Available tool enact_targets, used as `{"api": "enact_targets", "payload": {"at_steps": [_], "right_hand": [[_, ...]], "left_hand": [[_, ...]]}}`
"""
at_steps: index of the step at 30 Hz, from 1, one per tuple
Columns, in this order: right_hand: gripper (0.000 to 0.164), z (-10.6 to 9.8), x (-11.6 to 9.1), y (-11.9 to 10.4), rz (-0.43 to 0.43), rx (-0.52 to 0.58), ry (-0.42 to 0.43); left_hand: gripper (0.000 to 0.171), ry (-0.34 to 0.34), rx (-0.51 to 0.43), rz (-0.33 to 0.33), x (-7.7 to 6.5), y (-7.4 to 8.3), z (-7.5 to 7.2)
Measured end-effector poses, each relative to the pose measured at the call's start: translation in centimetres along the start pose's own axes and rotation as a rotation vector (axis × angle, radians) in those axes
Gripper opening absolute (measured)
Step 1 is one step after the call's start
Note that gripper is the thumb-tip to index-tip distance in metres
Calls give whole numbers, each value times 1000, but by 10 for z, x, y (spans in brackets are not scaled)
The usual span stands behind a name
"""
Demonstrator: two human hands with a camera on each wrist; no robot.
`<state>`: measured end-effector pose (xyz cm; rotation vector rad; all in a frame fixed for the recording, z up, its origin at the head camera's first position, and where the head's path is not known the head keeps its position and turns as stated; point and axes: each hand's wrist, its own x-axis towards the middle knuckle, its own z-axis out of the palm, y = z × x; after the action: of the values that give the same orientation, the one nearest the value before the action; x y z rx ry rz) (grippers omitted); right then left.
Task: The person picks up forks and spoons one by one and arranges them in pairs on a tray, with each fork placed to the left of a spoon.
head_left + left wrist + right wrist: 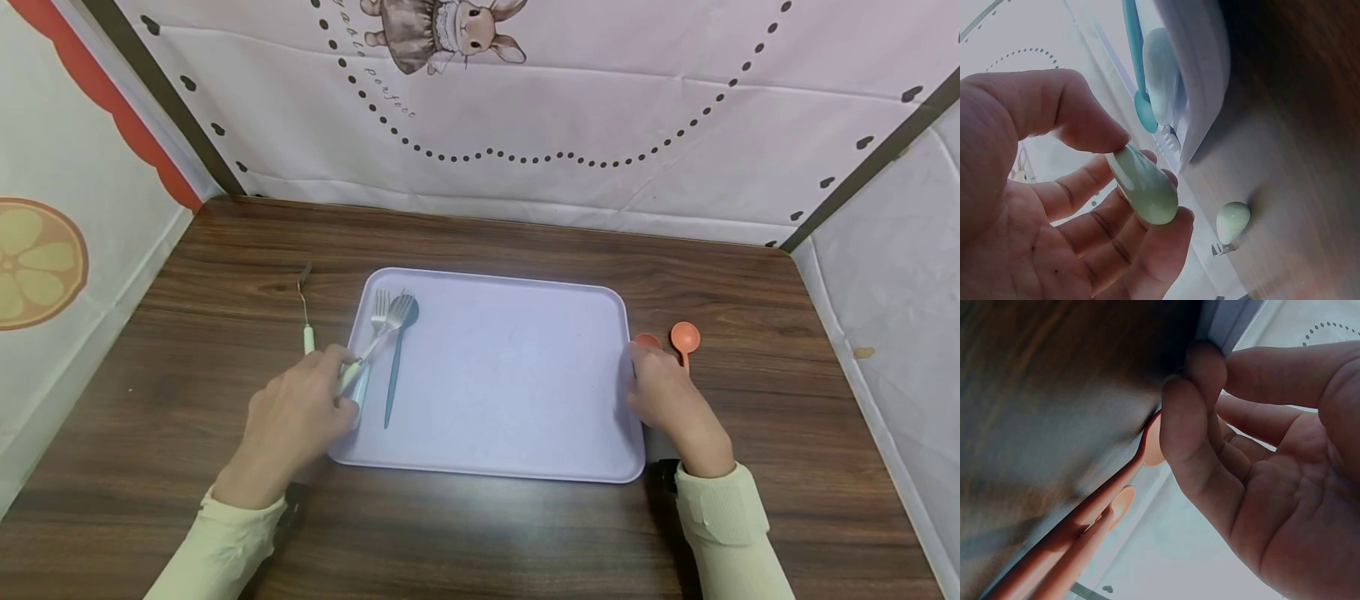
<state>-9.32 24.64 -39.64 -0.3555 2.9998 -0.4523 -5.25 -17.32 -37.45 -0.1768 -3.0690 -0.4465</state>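
Note:
In the head view my left hand (300, 412) is over the left side of the pale lilac tray (510, 375). Its thumb and fingers pinch the pale green handle of a fork (397, 312), tines pointing away. Beneath it on the tray lie a second fork (380, 308) with a light blue handle and a teal spoon (394, 375). My right hand (671, 400) grips the tray's right rim between thumb and fingers. Close beside it on the table are two orange spoons, one (685, 337) in plain sight, the other (647, 340) mostly hidden behind the hand.
Left of the tray, a metal utensil with a pale green handle (308, 337) lies on the dark wood table (480, 533). A white printed cloth (570, 108) hangs behind the table, and more cloth panels stand at both sides.

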Motion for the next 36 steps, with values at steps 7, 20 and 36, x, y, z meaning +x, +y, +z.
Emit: {"api": "enact_targets", "payload": {"at_steps": [7, 20, 36], "right_hand": [[18, -1, 0, -1, 0, 1, -2], [18, -1, 0, 0, -12, 6, 5], [17, -2, 0, -2, -1, 4, -10]], "left_hand": [[43, -6, 7, 11, 0, 2, 0], [41, 2, 6, 47, -2, 5, 2], [44, 48, 24, 99, -4, 10, 6]]}}
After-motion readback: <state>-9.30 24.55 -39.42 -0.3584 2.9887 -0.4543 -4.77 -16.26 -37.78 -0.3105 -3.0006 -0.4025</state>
